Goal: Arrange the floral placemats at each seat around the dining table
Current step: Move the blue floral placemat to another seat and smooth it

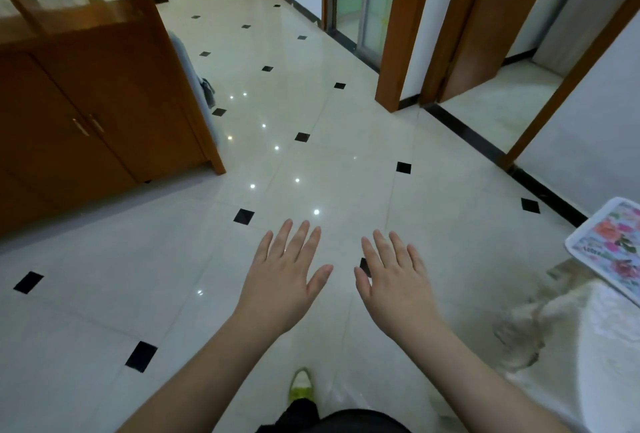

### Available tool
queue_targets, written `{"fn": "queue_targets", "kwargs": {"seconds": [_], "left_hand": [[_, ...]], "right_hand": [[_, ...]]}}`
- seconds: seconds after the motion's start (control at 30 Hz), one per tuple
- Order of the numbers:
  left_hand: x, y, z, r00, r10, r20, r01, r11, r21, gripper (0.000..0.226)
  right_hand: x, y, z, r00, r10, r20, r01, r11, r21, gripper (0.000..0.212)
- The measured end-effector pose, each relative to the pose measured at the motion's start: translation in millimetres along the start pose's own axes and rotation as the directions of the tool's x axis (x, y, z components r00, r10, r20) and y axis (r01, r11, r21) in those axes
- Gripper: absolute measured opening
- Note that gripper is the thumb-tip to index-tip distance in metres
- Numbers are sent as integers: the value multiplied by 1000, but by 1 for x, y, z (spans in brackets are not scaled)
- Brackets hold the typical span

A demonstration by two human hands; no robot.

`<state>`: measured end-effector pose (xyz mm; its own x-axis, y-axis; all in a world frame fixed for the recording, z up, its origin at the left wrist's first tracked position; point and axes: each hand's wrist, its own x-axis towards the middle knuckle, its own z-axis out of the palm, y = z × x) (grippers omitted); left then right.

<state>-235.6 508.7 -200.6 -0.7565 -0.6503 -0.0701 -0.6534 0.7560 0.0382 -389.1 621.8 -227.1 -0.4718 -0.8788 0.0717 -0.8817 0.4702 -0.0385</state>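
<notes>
Orange-brown varnished wood filled the far left: a cabinet (86,114) with two lower doors, two slim metal handles and a glass-paned upper section. Just past its right edge leaned something grey and cloth-like (204,86), too blurred to identify. The floor (311,162) was glossy cream tile laid in large squares, with small black diamond insets at the corners and pinpoint reflections of ceiling lights scattered across its polished surface.

Both bare forearms reached forward over the floor, palms down. The left hand (287,270) was flat with its four fingers straight and close together and the thumb angled out to the right, holding nothing. The right hand (391,273) mirrored it just beside, fingers straight and slightly fanned, thumb pointing left, also holding nothing; the two thumbs stood near each other without touching. Below them one yellow-green shoe (300,385) showed on the tile.

Further back, wooden door frames (398,51) in the same orange-brown stood along the white wall. At the right edge lay one floral placemat (613,249), a rounded rectangle with a white border and pink and orange flowers, resting on the dining table (588,328), whose pale marbled top was only partly in view. Both hands were well apart from the placemat.
</notes>
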Motion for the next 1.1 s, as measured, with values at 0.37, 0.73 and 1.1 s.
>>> {"fn": "queue_targets", "kwargs": {"seconds": [0.37,0.73,1.1], "left_hand": [[134,-52,-2,992,111,55,-109,993,-47,87],[276,52,-2,936,349,40,-348,937,-31,107],[406,204,-17,842,538,34,-539,843,-2,98]], "right_hand": [[96,-2,9,990,138,32,-138,990,-10,54],[145,125,20,914,399,71,-401,916,15,65],[191,303,3,813,576,87,-581,813,46,60]]}}
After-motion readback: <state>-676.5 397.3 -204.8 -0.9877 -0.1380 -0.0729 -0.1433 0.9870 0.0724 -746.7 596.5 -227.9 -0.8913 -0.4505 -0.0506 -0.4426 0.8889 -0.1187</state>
